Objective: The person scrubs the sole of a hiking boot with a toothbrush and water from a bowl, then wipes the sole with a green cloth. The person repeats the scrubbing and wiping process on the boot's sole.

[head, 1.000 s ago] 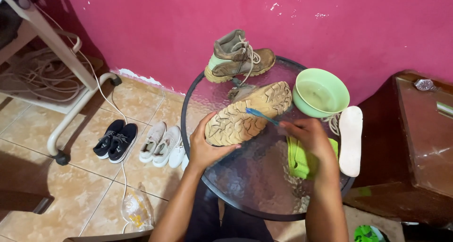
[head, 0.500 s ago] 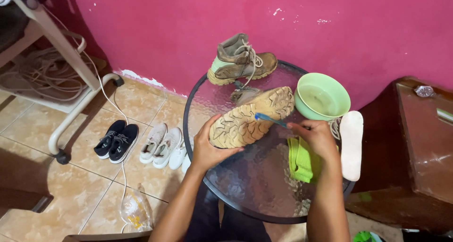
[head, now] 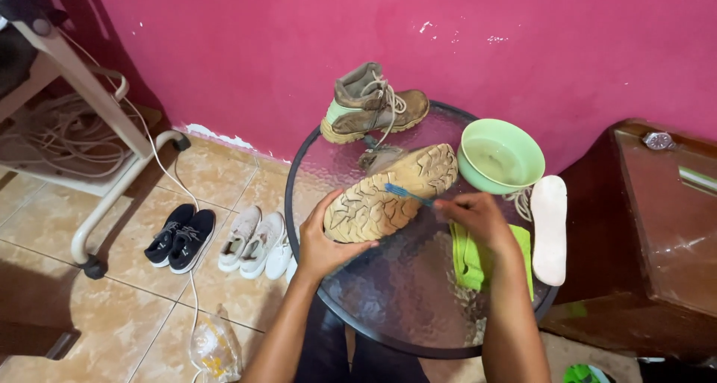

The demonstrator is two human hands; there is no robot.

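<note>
My left hand (head: 323,243) grips the heel end of a tan boot (head: 392,191) turned sole-up over the round glass table (head: 403,308). My right hand (head: 476,217) holds a blue toothbrush (head: 407,194), its head resting on the middle of the muddy sole. A second tan boot (head: 372,105) stands upright at the table's far edge. Just right of the held boot sits a green bowl (head: 500,157) with water in it.
A green cloth (head: 472,257) lies under my right wrist, with a white insole (head: 550,228) at the table's right rim. On the tiled floor to the left are black sneakers (head: 181,236), white sneakers (head: 254,240) and a plastic bag (head: 214,347). A wooden cabinet (head: 650,234) stands right.
The toothbrush head has shifted a little along the sole under my right hand. The view has drifted slightly; the boot stays in my left hand.
</note>
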